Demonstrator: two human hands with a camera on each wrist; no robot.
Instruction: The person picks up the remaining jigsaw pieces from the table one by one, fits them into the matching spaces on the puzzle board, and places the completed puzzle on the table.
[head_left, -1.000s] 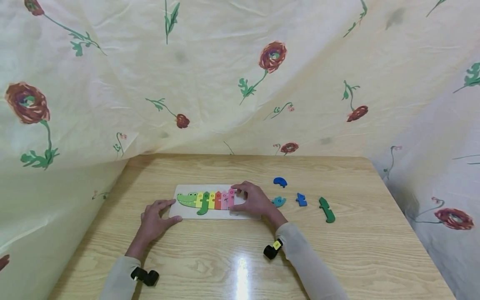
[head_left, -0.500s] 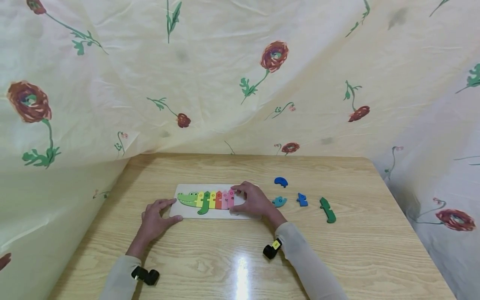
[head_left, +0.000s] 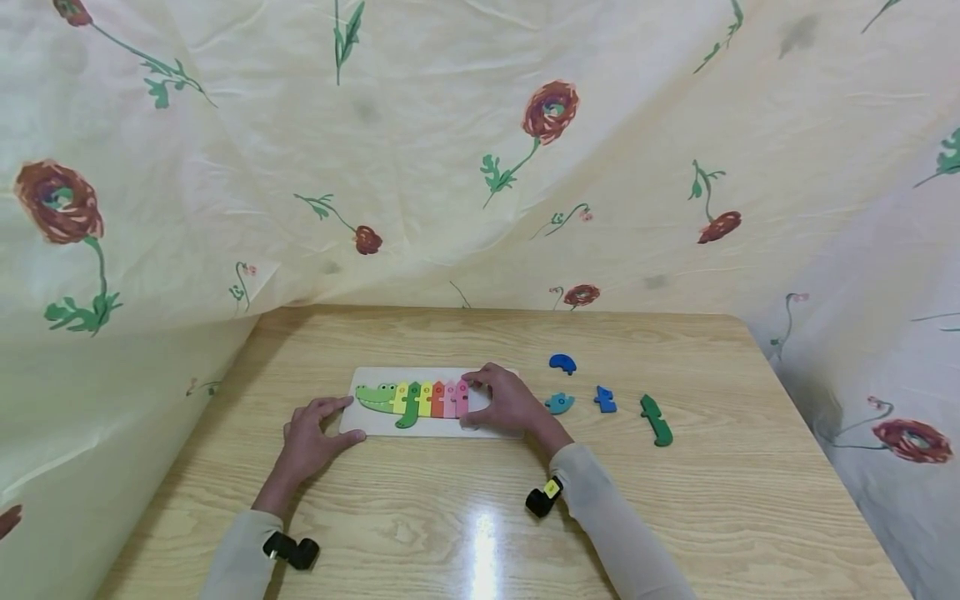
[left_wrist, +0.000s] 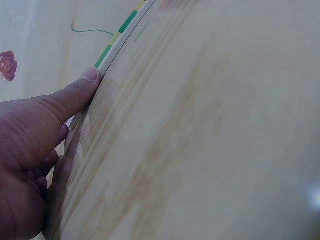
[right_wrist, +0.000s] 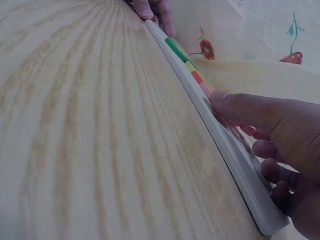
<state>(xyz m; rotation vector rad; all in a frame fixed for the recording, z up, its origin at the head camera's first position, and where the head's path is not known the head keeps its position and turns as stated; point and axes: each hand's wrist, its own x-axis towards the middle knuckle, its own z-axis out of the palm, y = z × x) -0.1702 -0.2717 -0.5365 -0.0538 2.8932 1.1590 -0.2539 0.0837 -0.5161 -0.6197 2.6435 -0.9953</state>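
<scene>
A pale puzzle board (head_left: 435,428) lies flat on the table, carrying a crocodile of coloured pieces with a green head (head_left: 375,398) at the left. My left hand (head_left: 309,437) holds the board's left end, index finger at the side edge and thumb (left_wrist: 82,90) at the near edge. At the row's right end, my right hand (head_left: 510,402) pinches a dark pink puzzle piece (head_left: 462,398) between thumb and finger, down in the row beside a lighter pink piece. The right hand covers part of the board's right end; its other fingers curl above the board in the right wrist view.
To the right of the board lie loose pieces: a blue curved one (head_left: 562,363), a teal one (head_left: 559,403), a small blue one (head_left: 605,400) and a green leg-shaped one (head_left: 657,421). A flowered cloth (head_left: 420,167) hangs behind the wooden table (head_left: 420,517).
The dark pink piece has settled slightly, now sitting level and close against the row in my right fingers. Both hands have otherwise stayed in place; the view has shifted a little.
</scene>
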